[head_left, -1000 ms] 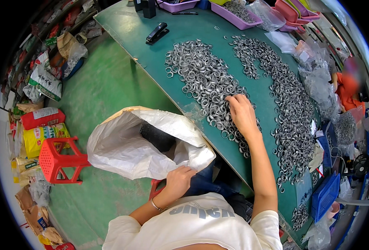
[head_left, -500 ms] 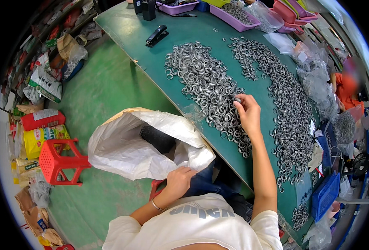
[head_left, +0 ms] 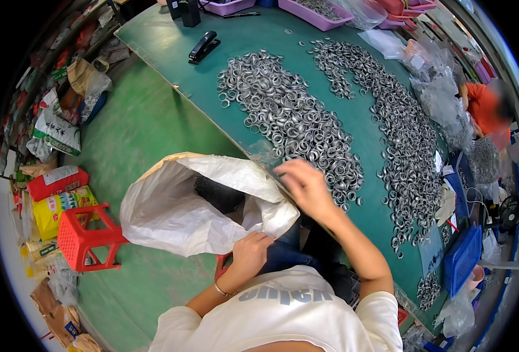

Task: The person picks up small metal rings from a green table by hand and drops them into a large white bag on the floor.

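Note:
A large white woven sack [head_left: 171,232] stands with its mouth wide, and dark material [head_left: 215,195] shows inside. My left hand [head_left: 251,252] is closed on the near rim of the sack, wearing a bracelet at the wrist. Beside the sack's right edge, over the table edge, is my right hand [head_left: 307,189]. Its fingers are stretched toward the sack mouth and look apart, slightly blurred, with nothing visible in them. On the green table [head_left: 242,138] lies a heap of grey metal rings [head_left: 294,108], just beyond my right hand. A second, longer band of rings [head_left: 409,152] curves along its right.
A black stapler [head_left: 204,47] and a purple tray [head_left: 321,17] lie at the far side. Plastic bags [head_left: 441,100], a blue basket [head_left: 463,261] and a person in orange [head_left: 487,108] are at the right. On the floor at left stands a red stool [head_left: 89,237] near filled bags [head_left: 57,185].
My right hand has left the ring heap and moved left and nearer, to the sack's edge; its fingers have spread. My left hand still grips the rim. The view has shifted slightly.

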`<state>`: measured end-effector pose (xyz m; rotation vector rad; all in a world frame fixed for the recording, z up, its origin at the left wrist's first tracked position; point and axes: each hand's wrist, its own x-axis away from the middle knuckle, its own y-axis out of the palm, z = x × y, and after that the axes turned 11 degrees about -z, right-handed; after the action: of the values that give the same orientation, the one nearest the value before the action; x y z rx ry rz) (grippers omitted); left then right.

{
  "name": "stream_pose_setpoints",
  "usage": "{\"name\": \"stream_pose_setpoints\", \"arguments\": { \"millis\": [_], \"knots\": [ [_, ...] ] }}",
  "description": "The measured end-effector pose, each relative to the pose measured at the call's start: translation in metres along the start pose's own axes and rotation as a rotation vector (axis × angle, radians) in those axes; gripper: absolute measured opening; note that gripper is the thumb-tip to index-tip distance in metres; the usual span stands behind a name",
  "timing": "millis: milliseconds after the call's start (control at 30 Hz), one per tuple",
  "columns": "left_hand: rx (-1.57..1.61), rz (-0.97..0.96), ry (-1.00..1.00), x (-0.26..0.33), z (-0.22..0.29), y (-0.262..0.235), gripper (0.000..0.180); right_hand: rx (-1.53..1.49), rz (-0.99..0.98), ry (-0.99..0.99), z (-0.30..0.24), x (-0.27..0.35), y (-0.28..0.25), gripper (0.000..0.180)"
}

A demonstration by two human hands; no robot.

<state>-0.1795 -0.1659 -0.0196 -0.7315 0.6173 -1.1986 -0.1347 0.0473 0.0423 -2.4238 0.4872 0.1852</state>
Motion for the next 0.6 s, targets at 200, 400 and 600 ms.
{"name": "stream_pose_setpoints", "arguments": {
  "millis": [200,400,600],
  "knots": [
    [0.039,0.017,0.038,-0.003,-0.001,0.004,0.015,0.521,0.229,0.237,0.050,0.014,-0.075,0.015],
    [0.045,0.029,0.024,-0.003,0.000,0.001,0.014,0.106,0.376,0.318,0.056,0.015,-0.080,0.008],
    [0.019,-0.005,0.010,-0.004,0.002,-0.001,0.020,0.163,0.050,0.461,0.022,0.018,-0.069,0.015]
  ]
}}
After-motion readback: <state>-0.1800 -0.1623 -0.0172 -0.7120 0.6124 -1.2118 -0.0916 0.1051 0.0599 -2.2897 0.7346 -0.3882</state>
